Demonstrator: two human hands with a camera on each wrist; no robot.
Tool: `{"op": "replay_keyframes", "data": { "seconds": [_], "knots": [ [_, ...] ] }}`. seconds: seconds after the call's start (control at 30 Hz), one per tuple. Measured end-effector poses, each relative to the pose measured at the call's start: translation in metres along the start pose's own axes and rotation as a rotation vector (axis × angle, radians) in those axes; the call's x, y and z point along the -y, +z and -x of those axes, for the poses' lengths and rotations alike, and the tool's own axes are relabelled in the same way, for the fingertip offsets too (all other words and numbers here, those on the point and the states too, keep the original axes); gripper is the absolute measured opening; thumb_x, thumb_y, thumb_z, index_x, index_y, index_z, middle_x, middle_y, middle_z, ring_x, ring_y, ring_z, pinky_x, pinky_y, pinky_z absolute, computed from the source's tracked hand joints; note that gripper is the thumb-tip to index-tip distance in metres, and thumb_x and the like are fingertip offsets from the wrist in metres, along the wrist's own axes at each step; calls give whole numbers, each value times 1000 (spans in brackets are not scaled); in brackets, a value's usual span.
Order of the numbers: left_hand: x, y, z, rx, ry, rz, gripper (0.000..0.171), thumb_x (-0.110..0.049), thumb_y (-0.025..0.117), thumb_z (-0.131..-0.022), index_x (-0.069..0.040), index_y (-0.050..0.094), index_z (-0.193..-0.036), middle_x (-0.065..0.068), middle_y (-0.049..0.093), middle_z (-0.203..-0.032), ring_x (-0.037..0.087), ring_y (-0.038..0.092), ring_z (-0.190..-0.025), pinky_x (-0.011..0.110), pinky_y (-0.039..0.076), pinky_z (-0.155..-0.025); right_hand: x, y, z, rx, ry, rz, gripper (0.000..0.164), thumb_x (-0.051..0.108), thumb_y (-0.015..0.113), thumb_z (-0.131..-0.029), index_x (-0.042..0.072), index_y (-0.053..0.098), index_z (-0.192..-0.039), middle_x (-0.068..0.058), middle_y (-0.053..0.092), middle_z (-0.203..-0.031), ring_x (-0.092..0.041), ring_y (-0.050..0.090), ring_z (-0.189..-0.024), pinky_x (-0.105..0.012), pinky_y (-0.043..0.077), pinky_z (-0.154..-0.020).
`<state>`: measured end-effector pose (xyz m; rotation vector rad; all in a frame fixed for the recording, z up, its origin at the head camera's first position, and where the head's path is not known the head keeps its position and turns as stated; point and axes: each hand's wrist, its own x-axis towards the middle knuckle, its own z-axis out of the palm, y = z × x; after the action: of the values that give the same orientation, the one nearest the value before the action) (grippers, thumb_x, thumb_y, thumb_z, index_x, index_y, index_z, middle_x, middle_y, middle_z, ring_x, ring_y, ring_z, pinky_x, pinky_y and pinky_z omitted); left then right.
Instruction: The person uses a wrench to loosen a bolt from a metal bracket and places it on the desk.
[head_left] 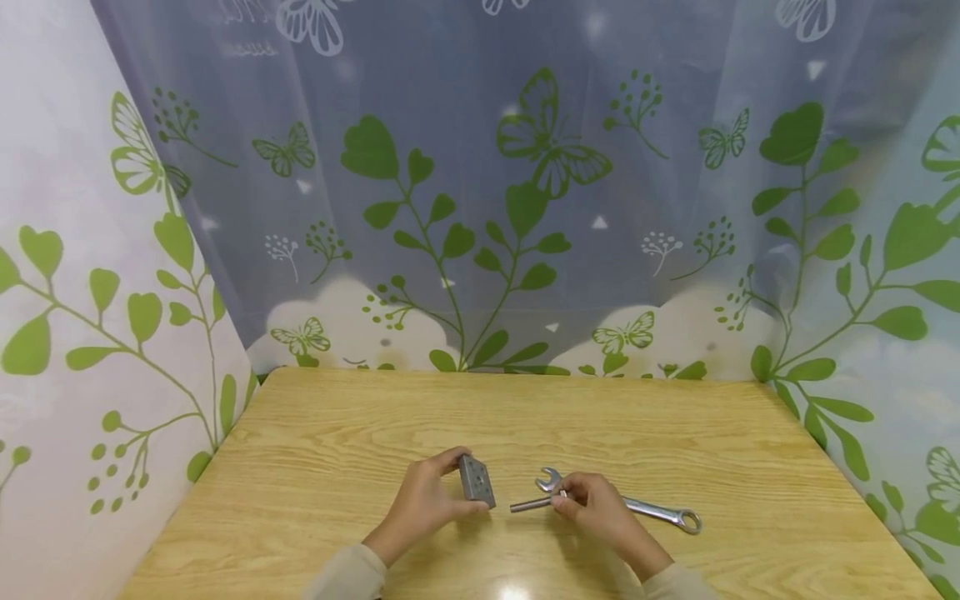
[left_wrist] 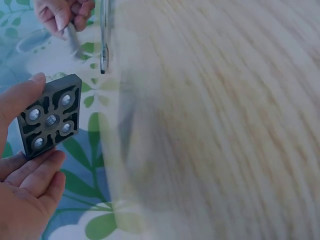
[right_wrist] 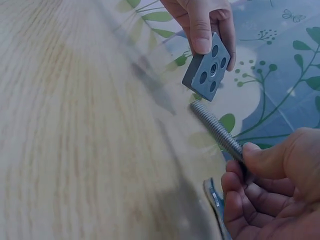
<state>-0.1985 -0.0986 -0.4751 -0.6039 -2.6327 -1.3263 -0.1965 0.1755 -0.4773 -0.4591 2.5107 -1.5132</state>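
Observation:
My left hand [head_left: 424,498] grips a dark grey square plate [head_left: 477,482] by its opposite edges, thumb on one side and fingers on the other. In the left wrist view the plate [left_wrist: 51,116] shows a threaded centre hole with round holes near its corners. My right hand [head_left: 600,510] pinches one end of a threaded bolt [head_left: 529,505]; its head is mostly hidden by the fingers. The bolt [right_wrist: 216,128] points its free end toward the plate [right_wrist: 209,70], with a gap between them. A combination wrench [head_left: 656,509] lies on the table behind and beneath my right hand.
The wood-grain table [head_left: 337,433] spreads under both hands. A printed curtain [head_left: 465,208] with green leaves and butterflies stands along the back edge, and similar panels [head_left: 97,300] close off the sides.

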Motion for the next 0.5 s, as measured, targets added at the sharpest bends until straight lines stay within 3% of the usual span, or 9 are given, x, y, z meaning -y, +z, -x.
{"op": "replay_keyframes", "data": {
  "seconds": [0.13,0.27,0.5],
  "knots": [
    [6,1,1,26,-36,37,69,-24,88,-65,3,59,-121,19,66,-116,36,65,-104,48,54,-91,-8,4,1,-8,16,8,12,8,68,-87,-3,67,-92,-1,59,-76,-9,52,-68,-18,46,-57],
    [12,3,2,60,-67,46,73,-24,89,-64,6,57,-123,22,64,-119,38,64,-106,47,54,-91,-17,6,0,37,27,-4,13,6,66,-89,-5,67,-95,-1,58,-76,-9,52,-68,-18,46,-56],
    [17,7,2,97,-103,15,73,-22,88,-65,6,56,-124,23,63,-120,41,62,-107,48,53,-92,-20,8,0,1,-26,109,14,3,69,-85,0,69,-98,-9,68,-97,-20,63,-87,-23,53,-69]
  ]
}}
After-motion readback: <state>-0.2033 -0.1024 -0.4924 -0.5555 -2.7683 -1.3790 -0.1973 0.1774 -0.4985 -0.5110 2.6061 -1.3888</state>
